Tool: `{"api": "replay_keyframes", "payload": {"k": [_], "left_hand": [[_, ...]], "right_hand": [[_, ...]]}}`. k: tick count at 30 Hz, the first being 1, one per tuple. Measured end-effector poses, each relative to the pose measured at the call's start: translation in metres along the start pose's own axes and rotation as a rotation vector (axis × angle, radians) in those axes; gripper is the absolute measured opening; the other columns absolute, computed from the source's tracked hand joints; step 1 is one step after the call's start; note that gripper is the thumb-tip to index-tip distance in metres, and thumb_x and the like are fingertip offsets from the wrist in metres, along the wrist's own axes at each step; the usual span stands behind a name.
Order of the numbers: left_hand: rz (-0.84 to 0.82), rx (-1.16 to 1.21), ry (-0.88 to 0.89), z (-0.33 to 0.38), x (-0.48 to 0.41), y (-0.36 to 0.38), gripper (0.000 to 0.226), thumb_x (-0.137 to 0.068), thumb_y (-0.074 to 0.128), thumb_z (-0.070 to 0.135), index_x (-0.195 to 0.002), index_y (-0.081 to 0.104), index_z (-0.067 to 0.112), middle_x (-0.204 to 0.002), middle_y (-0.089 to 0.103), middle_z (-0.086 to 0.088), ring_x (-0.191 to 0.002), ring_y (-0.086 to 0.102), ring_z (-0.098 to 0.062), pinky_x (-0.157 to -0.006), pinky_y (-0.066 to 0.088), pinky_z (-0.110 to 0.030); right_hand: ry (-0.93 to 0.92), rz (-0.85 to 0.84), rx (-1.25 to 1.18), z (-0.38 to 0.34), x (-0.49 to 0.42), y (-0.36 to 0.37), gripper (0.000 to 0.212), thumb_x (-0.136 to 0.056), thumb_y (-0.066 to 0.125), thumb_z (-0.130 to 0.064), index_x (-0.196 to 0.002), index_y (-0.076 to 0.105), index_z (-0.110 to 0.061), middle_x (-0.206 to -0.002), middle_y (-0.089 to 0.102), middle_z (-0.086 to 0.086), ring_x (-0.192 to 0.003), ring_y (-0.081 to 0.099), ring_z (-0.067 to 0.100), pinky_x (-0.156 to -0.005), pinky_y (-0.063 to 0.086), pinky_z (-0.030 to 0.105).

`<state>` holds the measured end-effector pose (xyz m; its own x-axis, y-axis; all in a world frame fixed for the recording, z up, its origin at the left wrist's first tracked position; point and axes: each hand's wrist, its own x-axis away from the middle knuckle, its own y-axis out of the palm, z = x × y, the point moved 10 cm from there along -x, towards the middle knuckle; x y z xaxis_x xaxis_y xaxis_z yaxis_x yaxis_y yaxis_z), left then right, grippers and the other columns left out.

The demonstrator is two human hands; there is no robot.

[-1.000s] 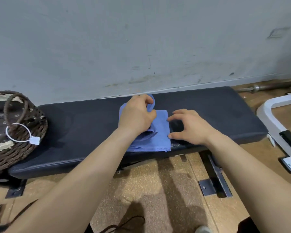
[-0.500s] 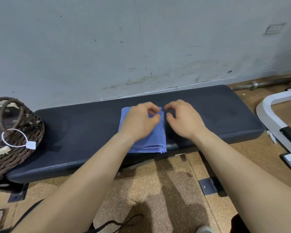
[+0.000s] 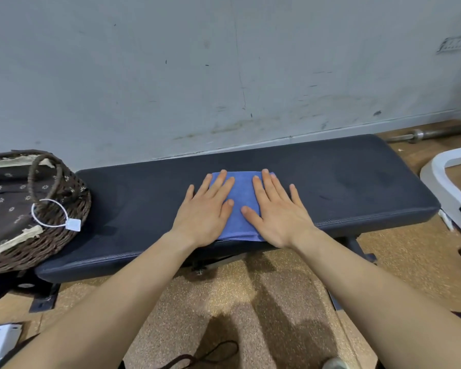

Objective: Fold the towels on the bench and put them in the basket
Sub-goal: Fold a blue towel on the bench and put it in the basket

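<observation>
2 flat hands, left hand (image 3: 206, 211) and right hand (image 3: 276, 211), fingers spread, press folded blue towel (image 3: 238, 206) at bench (image 3: 357, 182) middle. Smooth outward evenly, keep edges aligned. Basket (image 3: 64, 230) waits at left end.

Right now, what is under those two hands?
A folded blue towel lies under the left hand and the right hand, flat on the black bench. The palms cover its side edges, so those cannot be seen.
</observation>
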<state>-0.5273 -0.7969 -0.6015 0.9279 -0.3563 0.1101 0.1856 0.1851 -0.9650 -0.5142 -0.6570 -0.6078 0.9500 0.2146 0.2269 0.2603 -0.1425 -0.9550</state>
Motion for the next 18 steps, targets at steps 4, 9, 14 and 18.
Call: {"api": "replay_keyframes", "payload": {"k": [4, 9, 14, 18], "left_hand": [[-0.038, 0.125, -0.001, -0.004, 0.0, 0.0, 0.058, -0.105, 0.022, 0.047, -0.158, -0.002, 0.038, -0.164, -0.011, 0.018, -0.154, -0.004, -0.02, -0.124, 0.004, -0.047], [0.25, 0.201, -0.344, -0.032, 0.018, -0.053, 0.068, -0.09, 0.053, 0.051, -0.149, 0.032, 0.024, -0.15, 0.039, 0.0, -0.128, 0.049, -0.027, -0.097, 0.045, -0.044], [-0.09, 0.331, -0.476, -0.045, 0.027, -0.025, 0.044, -0.076, 0.06, 0.064, -0.068, 0.05, 0.021, -0.073, 0.054, 0.003, -0.062, 0.053, -0.017, -0.057, 0.039, -0.031], [-0.095, 0.47, -0.4, -0.039, 0.022, -0.034, 0.029, -0.08, 0.069, 0.034, -0.076, 0.048, 0.014, -0.073, 0.051, -0.001, -0.066, 0.048, -0.02, -0.061, 0.036, -0.031]], "right_hand": [[0.009, -0.004, -0.013, -0.002, -0.002, -0.006, 0.081, -0.096, 0.019, -0.068, -0.16, -0.005, -0.023, -0.167, -0.014, -0.001, -0.153, -0.013, 0.015, -0.123, -0.004, 0.052], [-0.075, 0.187, -0.106, -0.001, -0.027, -0.054, 0.07, -0.095, 0.049, -0.054, -0.154, 0.031, -0.022, -0.163, 0.026, 0.003, -0.148, 0.023, 0.026, -0.121, 0.022, 0.044], [-0.026, 0.032, -0.155, 0.001, -0.039, -0.054, 0.077, -0.092, 0.057, -0.049, -0.157, 0.023, -0.025, -0.155, 0.039, 0.003, -0.14, 0.037, 0.029, -0.109, 0.038, 0.046], [0.069, -0.115, -0.092, 0.0, -0.041, -0.05, 0.084, -0.076, 0.07, -0.061, -0.146, 0.039, -0.026, -0.14, 0.051, -0.001, -0.126, 0.051, 0.025, -0.099, 0.046, 0.044]]}}
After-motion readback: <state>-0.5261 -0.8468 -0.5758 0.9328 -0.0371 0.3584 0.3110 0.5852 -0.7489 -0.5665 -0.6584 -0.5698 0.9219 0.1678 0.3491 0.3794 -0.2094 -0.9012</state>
